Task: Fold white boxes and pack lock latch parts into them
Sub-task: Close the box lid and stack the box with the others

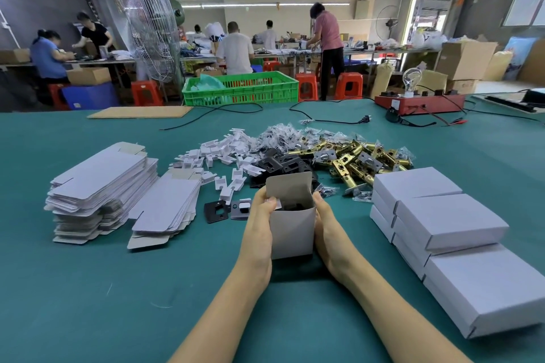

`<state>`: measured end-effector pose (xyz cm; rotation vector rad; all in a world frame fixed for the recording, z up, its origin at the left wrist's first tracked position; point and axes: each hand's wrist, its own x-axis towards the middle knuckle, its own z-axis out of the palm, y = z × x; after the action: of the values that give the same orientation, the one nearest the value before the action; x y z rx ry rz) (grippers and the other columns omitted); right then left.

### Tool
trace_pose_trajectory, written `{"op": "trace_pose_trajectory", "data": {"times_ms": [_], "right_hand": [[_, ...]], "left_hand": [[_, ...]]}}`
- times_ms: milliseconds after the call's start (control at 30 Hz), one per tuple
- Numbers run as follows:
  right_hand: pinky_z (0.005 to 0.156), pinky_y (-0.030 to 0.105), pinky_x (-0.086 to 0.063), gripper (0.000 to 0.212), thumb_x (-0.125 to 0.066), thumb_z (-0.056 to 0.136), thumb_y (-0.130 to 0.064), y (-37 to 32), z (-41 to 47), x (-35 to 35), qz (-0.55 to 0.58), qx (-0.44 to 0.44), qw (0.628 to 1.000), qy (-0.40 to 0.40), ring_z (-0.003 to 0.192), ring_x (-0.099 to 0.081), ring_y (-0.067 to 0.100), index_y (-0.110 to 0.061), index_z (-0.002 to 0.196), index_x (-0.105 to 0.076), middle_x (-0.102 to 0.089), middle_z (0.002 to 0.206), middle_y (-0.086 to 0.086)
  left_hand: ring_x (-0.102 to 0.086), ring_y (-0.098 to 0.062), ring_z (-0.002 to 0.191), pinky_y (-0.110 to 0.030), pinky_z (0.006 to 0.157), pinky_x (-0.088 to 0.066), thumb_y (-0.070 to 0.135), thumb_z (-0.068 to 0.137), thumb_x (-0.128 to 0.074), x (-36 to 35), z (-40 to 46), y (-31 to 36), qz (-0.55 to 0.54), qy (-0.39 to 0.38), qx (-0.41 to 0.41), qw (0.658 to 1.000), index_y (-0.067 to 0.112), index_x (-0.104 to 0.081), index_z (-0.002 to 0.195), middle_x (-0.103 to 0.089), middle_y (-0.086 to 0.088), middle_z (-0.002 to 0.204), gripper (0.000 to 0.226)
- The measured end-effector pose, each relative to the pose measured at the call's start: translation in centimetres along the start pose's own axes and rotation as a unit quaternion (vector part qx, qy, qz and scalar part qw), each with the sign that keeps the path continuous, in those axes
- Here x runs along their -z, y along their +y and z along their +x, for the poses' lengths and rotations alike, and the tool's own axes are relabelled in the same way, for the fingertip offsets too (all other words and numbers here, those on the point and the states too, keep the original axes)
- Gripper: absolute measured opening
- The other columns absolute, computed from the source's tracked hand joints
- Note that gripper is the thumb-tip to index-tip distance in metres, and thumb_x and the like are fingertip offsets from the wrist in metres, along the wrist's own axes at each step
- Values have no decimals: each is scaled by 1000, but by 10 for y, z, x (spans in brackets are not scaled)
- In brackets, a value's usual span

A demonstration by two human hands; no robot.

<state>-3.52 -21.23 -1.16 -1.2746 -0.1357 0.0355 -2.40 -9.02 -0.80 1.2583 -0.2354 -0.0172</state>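
Note:
An upright white box (292, 224) stands on the green table with its top flap raised; dark parts show inside. My left hand (261, 215) grips its left side, thumb curled over the rim on a side flap. My right hand (324, 221) holds the right side. Behind it lie black strike plates (280, 163), brass latch bolts (354, 159), small white plastic pieces (227, 150) and bagged screws (283, 134). Two loose plates (228, 209) lie just left of the box.
Stacks of flat unfolded boxes (103, 188) sit at the left. Closed white boxes (448, 230) are stacked at the right. A red test device with a bulb (418, 103), cables and a green crate (241, 88) are at the far edge. People work at benches behind.

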Motion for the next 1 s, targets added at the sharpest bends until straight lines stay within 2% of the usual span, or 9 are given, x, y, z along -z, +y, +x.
{"op": "trace_pose_trajectory", "data": {"times_ms": [133, 233, 300, 433, 533, 667, 800, 933, 1000], "right_hand": [[99, 46, -49, 47, -44, 89, -56, -2, 0, -1, -14, 26, 1000, 11, 117, -60, 28, -29, 121, -65, -66, 123, 7], [100, 56, -45, 43, -45, 89, -49, -2, 1, -2, -14, 50, 998, 23, 118, -59, 32, -27, 123, -61, -65, 125, 9], [98, 58, -46, 41, -47, 89, -42, -4, 2, -3, 5, 58, 998, 34, 116, -60, 31, -27, 126, -57, -64, 126, 9], [90, 46, -53, 32, -41, 99, -23, -7, 4, -4, 6, 77, 995, 65, 109, -64, 24, -40, 117, -60, -67, 120, 1], [69, 25, -55, 38, -39, 102, -9, -12, 3, -4, 36, 96, 992, 72, 86, -67, 11, -35, 102, -68, -72, 100, -1], [61, 20, -49, 39, -42, 99, -5, -19, -3, -6, 64, 113, 989, 63, 73, -63, 10, -24, 81, -71, -70, 85, -1], [61, 27, -43, 32, -44, 94, -4, -18, -7, -5, 87, 100, 989, 70, 71, -59, 16, -16, 76, -67, -67, 84, 4], [62, 30, -42, 18, -49, 82, -17, -15, -9, -3, 99, 87, 990, 56, 75, -57, 20, -12, 80, -65, -65, 85, 7], [65, 32, -44, 18, -54, 75, -20, -12, -9, -3, 89, 97, 990, 53, 79, -57, 22, -13, 85, -66, -63, 91, 13]], "left_hand": [[-59, -28, 121, -57, 108, -40, 34, 86, -49, -1, -1, 2, -8, -10, -8, 1000, 38, -66, 111, -68, -2, 122, 31], [-66, -19, 110, -46, 94, -51, 32, 85, -50, 0, 0, 3, -23, -18, -10, 1000, 47, -65, 109, -71, 2, 117, 32], [-67, -16, 106, -42, 89, -52, 33, 83, -52, 0, 1, 1, -30, -9, -9, 999, 53, -64, 105, -72, 5, 113, 32], [-64, -23, 110, -47, 93, -50, 35, 84, -51, -2, 1, -1, -31, -3, -16, 999, 50, -64, 107, -71, 2, 116, 30], [-63, -21, 104, -42, 93, -48, 31, 85, -51, -2, 1, 2, -37, 4, -30, 999, 40, -69, 100, -72, -2, 113, 25], [-63, -16, 94, -32, 83, -49, 28, 87, -62, 1, -2, 7, -42, -17, -50, 998, 30, -72, 88, -70, -1, 101, 10], [-61, -17, 88, -31, 75, -49, 40, 81, -62, 5, -7, 7, -45, -46, -48, 997, 28, -70, 87, -68, 0, 97, 16], [-49, -25, 95, -45, 85, -36, 55, 73, -66, 2, -12, 6, 12, -28, -82, 996, 35, -66, 88, -58, -7, 97, 25], [-50, -25, 94, -44, 86, -39, 53, 73, -68, 1, -12, 5, 31, -20, -86, 996, 37, -68, 92, -59, -13, 99, 25]]}}
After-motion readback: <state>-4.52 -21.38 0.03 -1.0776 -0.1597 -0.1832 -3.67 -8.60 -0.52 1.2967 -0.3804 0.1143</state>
